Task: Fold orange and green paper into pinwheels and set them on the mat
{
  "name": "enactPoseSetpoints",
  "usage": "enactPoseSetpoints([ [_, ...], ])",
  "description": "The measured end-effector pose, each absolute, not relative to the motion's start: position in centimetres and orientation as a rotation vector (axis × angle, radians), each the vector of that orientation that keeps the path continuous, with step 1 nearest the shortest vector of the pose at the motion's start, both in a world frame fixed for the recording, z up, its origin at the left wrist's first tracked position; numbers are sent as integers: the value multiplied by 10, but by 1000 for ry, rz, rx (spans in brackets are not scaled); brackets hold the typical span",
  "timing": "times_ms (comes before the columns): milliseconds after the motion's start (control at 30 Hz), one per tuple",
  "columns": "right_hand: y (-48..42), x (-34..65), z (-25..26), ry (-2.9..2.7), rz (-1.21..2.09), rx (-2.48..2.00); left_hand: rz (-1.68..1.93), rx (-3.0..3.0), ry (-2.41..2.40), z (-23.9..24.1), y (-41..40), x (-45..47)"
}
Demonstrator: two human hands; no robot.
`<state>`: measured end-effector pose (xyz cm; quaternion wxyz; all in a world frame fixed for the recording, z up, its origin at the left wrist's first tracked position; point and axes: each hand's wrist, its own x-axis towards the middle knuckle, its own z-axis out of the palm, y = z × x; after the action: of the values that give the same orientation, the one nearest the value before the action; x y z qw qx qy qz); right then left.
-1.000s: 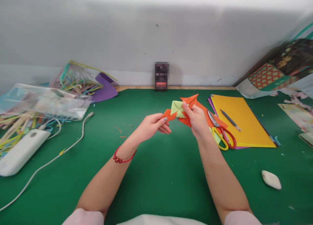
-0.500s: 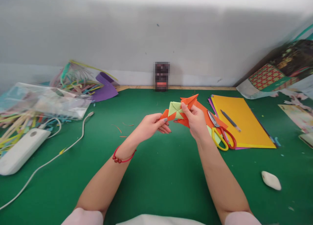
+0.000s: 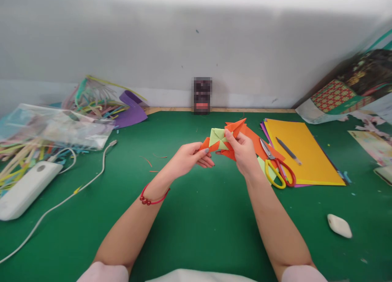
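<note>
A folded paper piece (image 3: 218,136), light green in the middle with orange points at its ends, is held up between both hands over the green table. My left hand (image 3: 196,154) pinches its lower left orange tip between thumb and fingers. On the other side, my right hand (image 3: 241,149) grips it, the thumb lying on the green face and the fingers largely hidden behind. Just beyond the right hand lies an orange paper sheet (image 3: 254,141), partly covered by that hand. Scissors (image 3: 277,167) with one yellow and one red handle rest beside the right wrist.
Yellow sheets (image 3: 312,151) bear a dark pen (image 3: 288,150) at right. A white case (image 3: 339,225) lies nearer me. Leftward are a power bank (image 3: 30,190), its white cable (image 3: 73,194), a clear bag (image 3: 76,127) and paper strips. A pixelated dark object (image 3: 202,95) stands at the wall.
My right hand and the folded paper have shifted very slightly left. Both hands keep their hold on it.
</note>
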<state>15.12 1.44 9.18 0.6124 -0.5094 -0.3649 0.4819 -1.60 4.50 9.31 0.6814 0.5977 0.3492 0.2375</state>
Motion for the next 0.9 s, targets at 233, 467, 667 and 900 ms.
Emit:
enactPoseSetpoints([
  [233,18,162,93,-931,1337,-1266,613,1498,805,87,47,-11],
  [467,25,189,86,-699,1186,-1253,735,1349,1049,83,76,-34],
  [667,26,196,85,-733,1169,-1258,798,1334,1113,87,82,-46],
  [900,25,188,88,-739,1182,-1253,752,1319,1044,85,74,-31],
])
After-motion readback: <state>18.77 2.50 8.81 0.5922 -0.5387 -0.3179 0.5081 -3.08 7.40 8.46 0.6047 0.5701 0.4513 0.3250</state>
